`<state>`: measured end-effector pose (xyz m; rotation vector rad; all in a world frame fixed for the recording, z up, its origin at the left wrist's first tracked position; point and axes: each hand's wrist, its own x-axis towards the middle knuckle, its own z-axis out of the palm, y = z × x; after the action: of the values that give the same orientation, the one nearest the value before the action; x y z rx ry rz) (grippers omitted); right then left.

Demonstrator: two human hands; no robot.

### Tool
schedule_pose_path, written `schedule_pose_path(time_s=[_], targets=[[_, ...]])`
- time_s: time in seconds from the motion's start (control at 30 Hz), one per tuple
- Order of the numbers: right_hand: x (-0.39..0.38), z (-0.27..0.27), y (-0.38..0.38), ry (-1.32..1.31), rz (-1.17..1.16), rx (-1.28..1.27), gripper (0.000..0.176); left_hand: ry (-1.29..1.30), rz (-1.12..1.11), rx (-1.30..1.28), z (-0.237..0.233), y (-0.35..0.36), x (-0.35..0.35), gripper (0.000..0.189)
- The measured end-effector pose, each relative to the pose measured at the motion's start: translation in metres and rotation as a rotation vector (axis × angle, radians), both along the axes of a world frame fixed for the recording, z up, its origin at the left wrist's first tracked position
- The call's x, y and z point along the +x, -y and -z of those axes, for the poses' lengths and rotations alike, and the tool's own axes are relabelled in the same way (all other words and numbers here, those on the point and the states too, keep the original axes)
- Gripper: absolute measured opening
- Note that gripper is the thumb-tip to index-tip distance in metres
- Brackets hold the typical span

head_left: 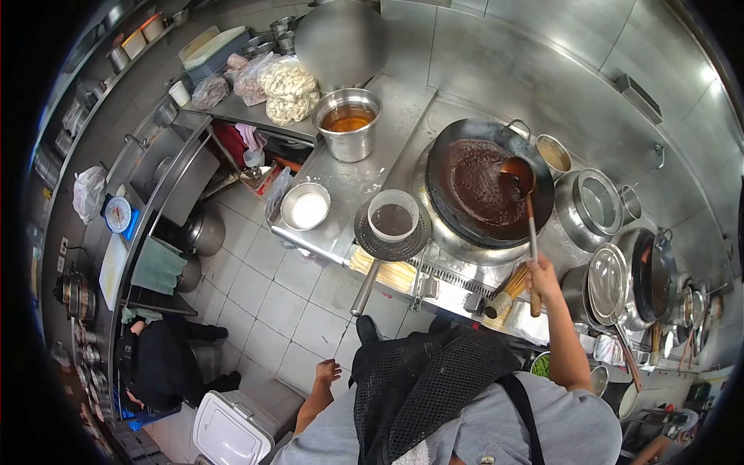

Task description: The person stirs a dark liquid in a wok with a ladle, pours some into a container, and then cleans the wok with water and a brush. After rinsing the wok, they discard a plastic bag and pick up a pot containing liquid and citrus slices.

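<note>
My right hand [545, 279] is wrapped round the wooden end of a long-handled ladle [531, 225]. The ladle's bowl rests in a dark brown sauce [477, 186] inside a large black wok [448, 139] on the stove. Down by my side hangs my left hand [328, 370], fingers loosely bent and holding nothing. Just below the wok a bamboo brush [511, 291] lies close to my right hand. A perforated skimmer [364, 287] carries a plastic tub [393, 215] of dark liquid, left of the wok.
A metal pot of amber liquid [359, 147] and a bowl of white contents [305, 207] stand on the left counter. Strainers [608, 283] and a second wok [659, 271] are at right. Behind me on the left, a person in black [167, 353] bends near a white-lidded bin [232, 430].
</note>
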<state>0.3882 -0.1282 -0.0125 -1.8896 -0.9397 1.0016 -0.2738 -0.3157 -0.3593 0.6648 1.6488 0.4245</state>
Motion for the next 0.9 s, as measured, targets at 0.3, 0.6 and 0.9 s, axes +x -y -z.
schedule_pose_path(time_s=[0.3, 0.6, 0.9], targets=[[-0.057, -0.072, 0.002, -2.031, 0.144, -0.038, 0.042, 0.012, 0.057, 0.084, 0.012, -0.025, 0.007, 0.036], [-0.072, -0.127, 0.005, -1.575, 0.095, -0.15, 0.034, 0.151, -0.329, -0.093, -0.022, -0.072, 0.009, 0.04], [-0.101, -0.169, 0.019, -1.676, -0.064, -0.21, 0.041, 0.135, -0.264, -0.247, -0.006, -0.049, 0.014, 0.038]])
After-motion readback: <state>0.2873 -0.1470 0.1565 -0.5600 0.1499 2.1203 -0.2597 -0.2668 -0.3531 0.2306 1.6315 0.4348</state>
